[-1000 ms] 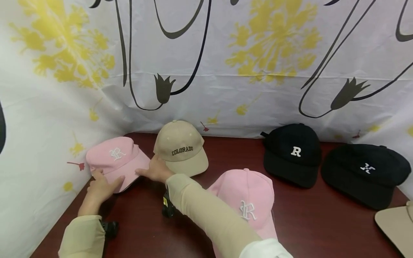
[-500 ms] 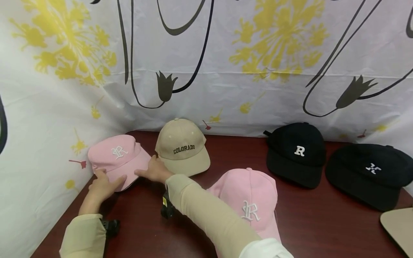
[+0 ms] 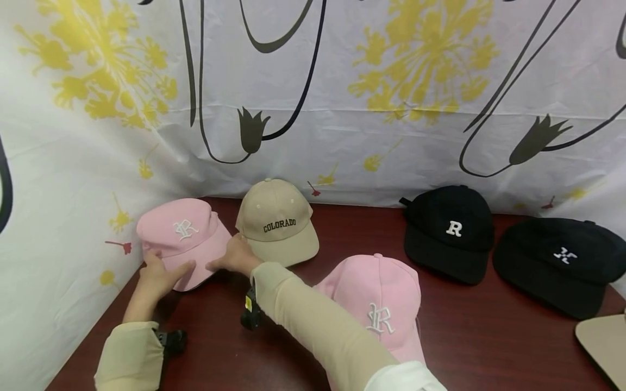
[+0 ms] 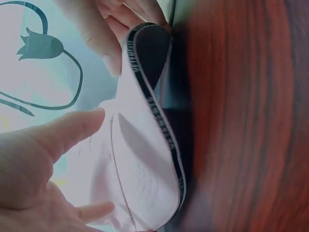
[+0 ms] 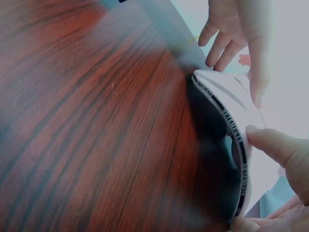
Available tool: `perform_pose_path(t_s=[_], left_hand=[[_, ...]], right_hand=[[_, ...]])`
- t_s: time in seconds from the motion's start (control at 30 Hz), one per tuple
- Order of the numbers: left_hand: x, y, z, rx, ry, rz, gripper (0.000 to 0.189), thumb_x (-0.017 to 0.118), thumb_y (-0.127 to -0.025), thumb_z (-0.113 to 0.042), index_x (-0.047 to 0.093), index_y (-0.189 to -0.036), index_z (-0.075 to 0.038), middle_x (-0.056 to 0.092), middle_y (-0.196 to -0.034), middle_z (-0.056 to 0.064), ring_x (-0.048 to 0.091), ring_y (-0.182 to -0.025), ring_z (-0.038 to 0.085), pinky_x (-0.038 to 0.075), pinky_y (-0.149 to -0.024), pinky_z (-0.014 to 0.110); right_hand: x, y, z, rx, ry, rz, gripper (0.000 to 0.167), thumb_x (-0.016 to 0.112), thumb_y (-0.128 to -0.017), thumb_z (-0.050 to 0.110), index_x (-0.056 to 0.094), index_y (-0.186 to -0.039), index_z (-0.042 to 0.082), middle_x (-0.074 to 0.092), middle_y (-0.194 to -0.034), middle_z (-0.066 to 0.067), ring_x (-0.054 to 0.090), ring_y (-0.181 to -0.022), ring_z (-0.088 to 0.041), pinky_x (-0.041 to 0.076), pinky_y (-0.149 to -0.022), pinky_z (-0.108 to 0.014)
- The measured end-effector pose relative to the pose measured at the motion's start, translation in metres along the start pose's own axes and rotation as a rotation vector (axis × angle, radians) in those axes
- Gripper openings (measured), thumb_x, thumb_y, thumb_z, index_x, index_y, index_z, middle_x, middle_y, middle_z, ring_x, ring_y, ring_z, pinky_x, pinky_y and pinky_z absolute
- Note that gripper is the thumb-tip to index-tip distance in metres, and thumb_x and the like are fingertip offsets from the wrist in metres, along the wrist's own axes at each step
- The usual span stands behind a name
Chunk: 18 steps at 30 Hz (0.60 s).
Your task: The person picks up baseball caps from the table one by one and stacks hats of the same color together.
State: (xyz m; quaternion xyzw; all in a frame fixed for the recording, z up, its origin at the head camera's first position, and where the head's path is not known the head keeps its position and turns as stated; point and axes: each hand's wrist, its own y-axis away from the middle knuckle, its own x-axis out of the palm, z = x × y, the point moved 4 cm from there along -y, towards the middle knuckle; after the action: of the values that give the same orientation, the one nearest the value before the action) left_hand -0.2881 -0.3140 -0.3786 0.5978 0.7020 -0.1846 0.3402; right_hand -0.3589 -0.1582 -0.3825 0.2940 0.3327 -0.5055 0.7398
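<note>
Partly hidden, right fingers pinch pink cap; left fingers touch loosely (rightmost tan cap cut off).

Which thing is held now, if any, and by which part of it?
The leftmost pink fabric cap with white lettering: the right hand pinches its brim.

Table: dark red wood top with streaky grain, under and around both hands.
Left pink cap: at the table's left side, between the left hand and the right hand.
COLORADO cap: beige, just beyond the right hand.
Other pink cap: to the right of the right hand and nearer to the person, partly covered.
Black R cap: well to the right of the right hand.
Black cap with white mark: further right from this hand.
Beige brim: furthest right from this hand, cut by the view.
</note>
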Motion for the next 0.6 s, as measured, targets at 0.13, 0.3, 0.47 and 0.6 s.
perform_pose_path(t_s=[0.13, 0.3, 0.47, 0.6], left_hand=[[0.0, 0.0015, -0.0024, 0.0, 0.033, -0.028, 0.096, 0.058, -0.086, -0.034, -0.008, -0.134, 0.017, 0.007, -0.128, 0.051, 0.012, -0.119, 0.061, 0.019, -0.095, 0.063], [0.0008, 0.0015, -0.0046, 0.021, 0.033, -0.117, 0.099, 0.065, -0.082, -0.029, -0.006, -0.135, 0.016, 0.01, -0.125, 0.05, 0.015, -0.115, 0.062, 0.021, -0.091, 0.066], [0.0002, 0.002, -0.0064, 0.015, 0.008, -0.16, 0.104, 0.068, -0.079, -0.026, -0.009, -0.135, 0.015, 0.011, -0.124, 0.053, 0.015, -0.114, 0.066, 0.02, -0.09, 0.068], [-0.0027, 0.0025, -0.0084, 0.04, -0.03, -0.135, 0.105, 0.067, -0.079, -0.028, -0.01, -0.134, 0.017, 0.013, -0.125, 0.054, 0.016, -0.113, 0.066, 0.019, -0.09, 0.066]], right_hand=[[-0.0012, 0.0034, -0.0003, 0.028, -0.022, -0.009, 0.097, 0.081, -0.065, 0.04, 0.032, -0.134, -0.008, 0.046, -0.127, -0.014, 0.048, -0.109, -0.018, 0.038, -0.089, -0.021], [-0.0021, 0.0053, -0.0003, 0.041, -0.029, -0.019, 0.094, 0.084, -0.062, 0.04, 0.039, -0.131, -0.006, 0.051, -0.12, -0.012, 0.05, -0.105, -0.018, 0.04, -0.086, -0.021], [-0.0047, 0.0072, 0.0008, 0.034, -0.029, -0.012, 0.092, 0.084, -0.06, 0.041, 0.042, -0.129, -0.004, 0.052, -0.12, -0.011, 0.05, -0.107, -0.017, 0.039, -0.087, -0.02], [-0.0074, 0.0084, 0.0018, -0.011, -0.04, -0.016, 0.084, 0.085, -0.059, 0.04, 0.049, -0.122, -0.002, 0.057, -0.113, -0.009, 0.052, -0.1, -0.015, 0.038, -0.086, -0.022]])
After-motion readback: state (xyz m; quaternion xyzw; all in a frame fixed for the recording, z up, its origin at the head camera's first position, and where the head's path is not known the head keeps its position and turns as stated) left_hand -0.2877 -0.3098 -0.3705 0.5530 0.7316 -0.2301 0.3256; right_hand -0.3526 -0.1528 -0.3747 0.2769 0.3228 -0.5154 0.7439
